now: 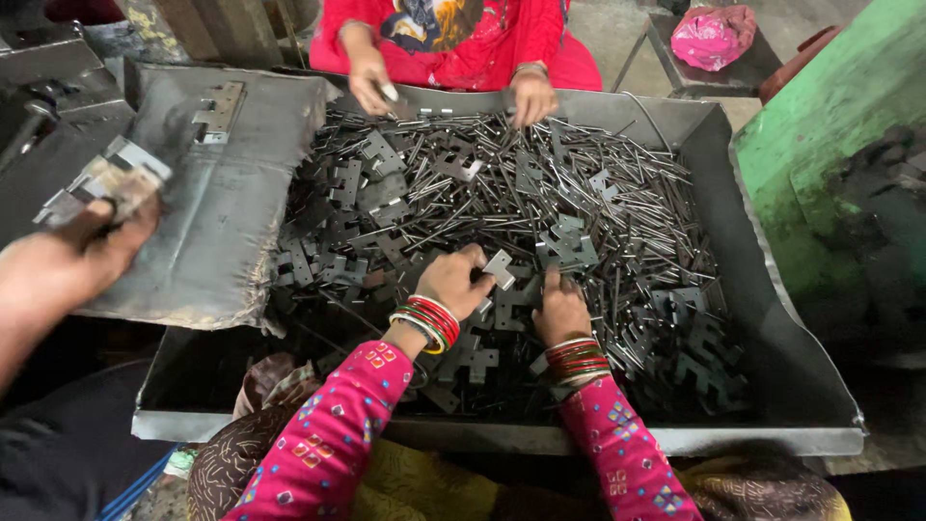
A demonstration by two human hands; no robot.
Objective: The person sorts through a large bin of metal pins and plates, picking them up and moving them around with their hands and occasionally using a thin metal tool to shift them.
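Observation:
A large grey metal tray [579,439] holds a heap of thin steel pins and small notched hinge plates [540,193]. My left hand [451,282], in a pink sleeve with red and green bangles, pinches one light-coloured hinge plate [499,268] just above the heap. My right hand [559,311], with the same bangles, lies knuckles up on the dark plates next to it, fingers curled down into the pieces. Whether it grips one is hidden.
Across the tray a person in red has two hands [369,82] [532,96] in the pins. At left another person's hand [92,241] holds a stack of plates [101,183] beside a bent metal sheet [222,212]. A green wall [830,145] stands at right, with a pink bag [714,37] behind.

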